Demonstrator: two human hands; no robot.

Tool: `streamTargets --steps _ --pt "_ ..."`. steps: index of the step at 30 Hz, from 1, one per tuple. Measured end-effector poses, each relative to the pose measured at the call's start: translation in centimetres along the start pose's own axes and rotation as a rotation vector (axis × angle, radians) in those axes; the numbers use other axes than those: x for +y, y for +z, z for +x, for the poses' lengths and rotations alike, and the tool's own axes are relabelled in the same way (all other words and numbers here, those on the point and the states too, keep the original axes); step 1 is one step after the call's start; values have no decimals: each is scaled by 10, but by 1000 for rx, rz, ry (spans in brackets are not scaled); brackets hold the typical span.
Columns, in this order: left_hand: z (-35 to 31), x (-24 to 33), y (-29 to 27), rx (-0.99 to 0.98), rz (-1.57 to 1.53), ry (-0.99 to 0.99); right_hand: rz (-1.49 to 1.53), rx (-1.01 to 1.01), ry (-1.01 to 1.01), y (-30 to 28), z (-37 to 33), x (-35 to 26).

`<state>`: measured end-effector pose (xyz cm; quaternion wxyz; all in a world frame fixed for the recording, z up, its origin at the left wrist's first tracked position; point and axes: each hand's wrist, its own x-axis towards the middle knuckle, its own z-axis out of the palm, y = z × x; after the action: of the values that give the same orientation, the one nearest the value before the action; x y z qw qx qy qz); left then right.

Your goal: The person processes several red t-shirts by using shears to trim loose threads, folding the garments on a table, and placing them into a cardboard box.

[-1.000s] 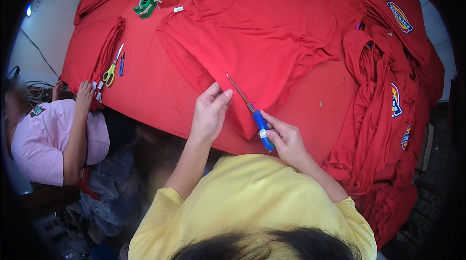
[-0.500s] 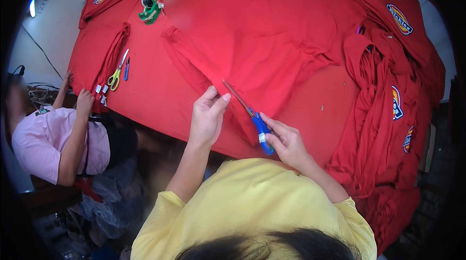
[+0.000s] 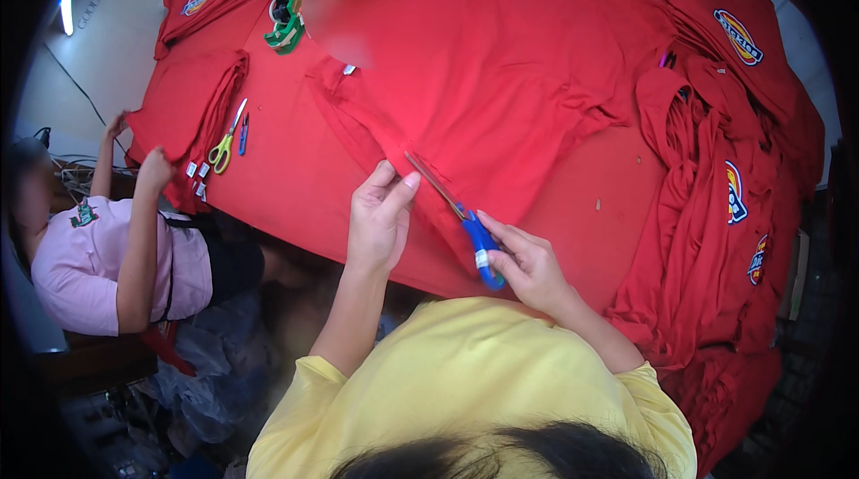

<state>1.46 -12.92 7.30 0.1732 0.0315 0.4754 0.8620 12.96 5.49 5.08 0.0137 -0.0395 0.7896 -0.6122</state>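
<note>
A red shirt [image 3: 465, 94] lies spread before me, its near edge reaching toward the table's front. My left hand [image 3: 381, 211] is closed, thumb and fingers pinching that edge. In my right hand [image 3: 526, 262] is a pair of scissors with blue handles [image 3: 483, 246], a white wrap around one grip. Its blades point up and left over the cloth, tip close to my left fingertips. The blades look nearly together. Whether any thread lies between them is too small to tell.
Red shirts with patches [image 3: 698, 184] are heaped along the right. At left, yellow-handled scissors [image 3: 220, 155] and a small blue tool [image 3: 243, 135] lie by a folded red garment [image 3: 188, 108] that a co-worker [image 3: 125, 255] in pink handles. A green tape dispenser [image 3: 284, 32] stands farther back.
The view has shifted slightly. My hands and the scissors keep nearly the same pose at the shirt edge. The co-worker's hands have moved a little on the folded garment.
</note>
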Motion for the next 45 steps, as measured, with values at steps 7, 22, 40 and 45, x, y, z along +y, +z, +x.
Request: streamTargets --steps 7,22,40,45 --pt "-18 3 10 -106 133 -96 60 37 -90 -1 4 3" --pt "-3 5 -1 -45 179 -71 145 21 -75 5 16 16" --pt "-8 -78 -27 -13 -74 -469 436 268 113 18 66 49" --pt "-8 -104 -36 132 -34 -497 271 270 225 15 40 59"
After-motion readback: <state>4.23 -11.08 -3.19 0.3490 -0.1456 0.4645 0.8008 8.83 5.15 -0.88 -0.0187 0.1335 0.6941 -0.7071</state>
